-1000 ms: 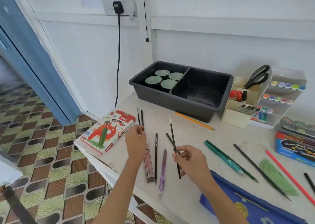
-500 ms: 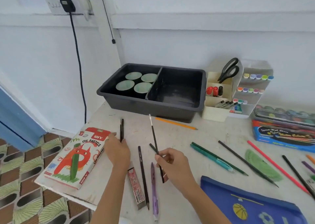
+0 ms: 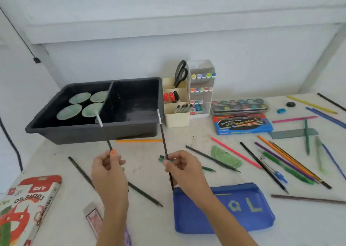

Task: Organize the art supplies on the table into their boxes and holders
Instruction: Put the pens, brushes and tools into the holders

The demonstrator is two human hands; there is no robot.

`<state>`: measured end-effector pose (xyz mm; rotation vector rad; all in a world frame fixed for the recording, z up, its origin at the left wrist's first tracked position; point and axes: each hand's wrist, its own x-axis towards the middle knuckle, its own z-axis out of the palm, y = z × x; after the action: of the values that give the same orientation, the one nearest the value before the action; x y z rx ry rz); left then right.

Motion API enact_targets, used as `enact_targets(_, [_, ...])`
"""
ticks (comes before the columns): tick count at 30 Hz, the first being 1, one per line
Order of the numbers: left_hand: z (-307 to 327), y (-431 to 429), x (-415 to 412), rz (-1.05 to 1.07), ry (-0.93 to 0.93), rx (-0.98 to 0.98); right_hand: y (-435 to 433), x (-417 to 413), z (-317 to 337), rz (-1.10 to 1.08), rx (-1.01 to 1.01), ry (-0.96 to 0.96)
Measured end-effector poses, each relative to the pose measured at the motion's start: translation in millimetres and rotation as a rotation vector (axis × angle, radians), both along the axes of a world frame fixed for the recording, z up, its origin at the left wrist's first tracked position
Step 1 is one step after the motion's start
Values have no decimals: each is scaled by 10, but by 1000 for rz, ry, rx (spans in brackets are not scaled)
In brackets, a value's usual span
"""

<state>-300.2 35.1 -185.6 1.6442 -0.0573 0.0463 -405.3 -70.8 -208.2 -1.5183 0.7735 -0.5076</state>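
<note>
My left hand [image 3: 108,170] pinches a thin dark paintbrush [image 3: 104,133] upright, its pale tip near the dark grey bin's front rim [image 3: 89,127]. My right hand [image 3: 181,169] grips a second dark paintbrush [image 3: 163,137], tilted slightly left, tip level with the bin's right end. Both hands hover over the white table [image 3: 187,139] in front of the bin. The bin's left compartment holds several round pale green discs [image 3: 78,105]; its right compartment looks bare. A cream holder [image 3: 176,114] with scissors and markers stands right of the bin.
Loose pencils [image 3: 211,158] and pens lie across the table, most to the right. A blue pencil pouch [image 3: 224,208] lies near the front, an oil pastels box [image 3: 24,208] at the left corner, a watercolour box [image 3: 243,124] and paint tin [image 3: 239,105] right of the white marker rack [image 3: 201,88].
My left hand lifted a paintbrush off the table and now holds it upright. The right hand raised its brush too. The view swung right, showing more of the table.
</note>
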Motion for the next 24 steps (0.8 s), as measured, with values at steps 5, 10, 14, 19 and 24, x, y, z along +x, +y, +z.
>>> enact_targets(5, [-30,-570,-540,-296,142,-103,-269,-421,38,-103,0,-71])
enact_targets(10, [-92,-1011,-989,-509,281,-151,-581,-934,34,-287,-98,-1])
enact_targets(14, [-109,-1214,-1304,-650,289,-160,-875,-1387,12,-423,-157,37])
enact_targets(19, [-185,-1391,-1582,-765,392,-171,-1047,-1857,-93,-586,-174,128])
enact_targets(24, [-225,-1544,-1863,-839,377,-118,-1397,-2356,-175,-835,-329,330])
